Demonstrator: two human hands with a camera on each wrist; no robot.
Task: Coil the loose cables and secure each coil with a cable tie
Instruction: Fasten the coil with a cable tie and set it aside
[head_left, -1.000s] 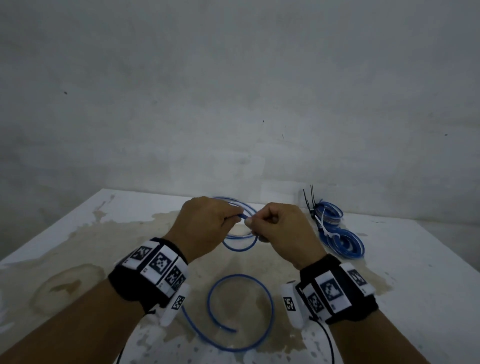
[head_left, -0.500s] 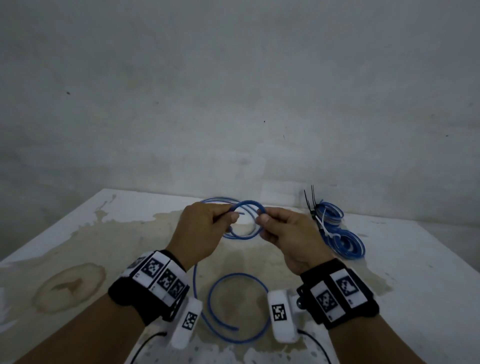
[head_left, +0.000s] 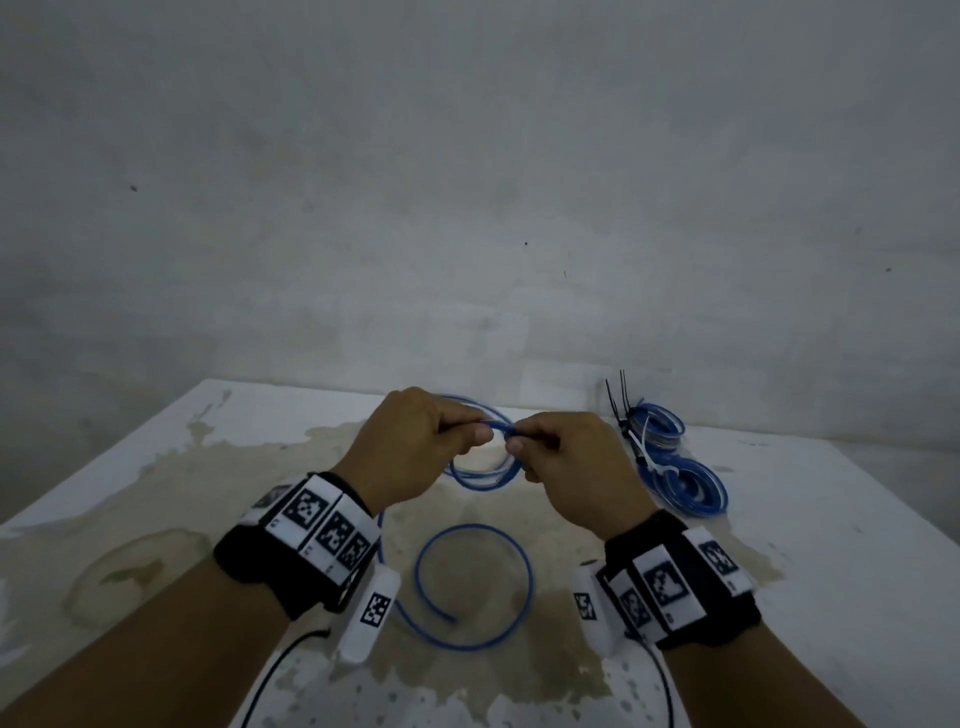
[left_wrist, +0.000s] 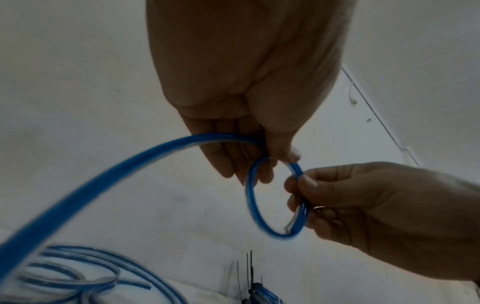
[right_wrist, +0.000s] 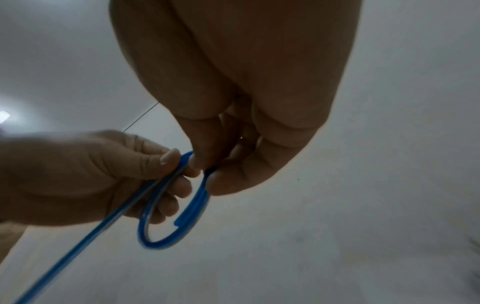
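Note:
A thin blue cable (head_left: 488, 475) is held in the air above the stained white table (head_left: 831, 545). My left hand (head_left: 415, 447) and right hand (head_left: 566, 462) both pinch it at the top of a small loop (left_wrist: 275, 197), thumbs close together. In the right wrist view the loop (right_wrist: 176, 222) hangs below my fingers, its cut end lying along the coil. The rest of the cable (head_left: 475, 587) trails down in a wide curl on the table between my wrists. A second loose blue cable (left_wrist: 78, 275) lies on the table behind the loop.
Two finished blue coils (head_left: 680, 478) lie at the back right, bound with a white tie (head_left: 647, 452). Black cable ties (head_left: 618, 395) stick up just behind them. A grey wall stands close behind the table.
The small loop between my hands has dropped from standing above the fingers to hanging below them, and my hands have drawn closer together. The curl on the table has shifted slightly.

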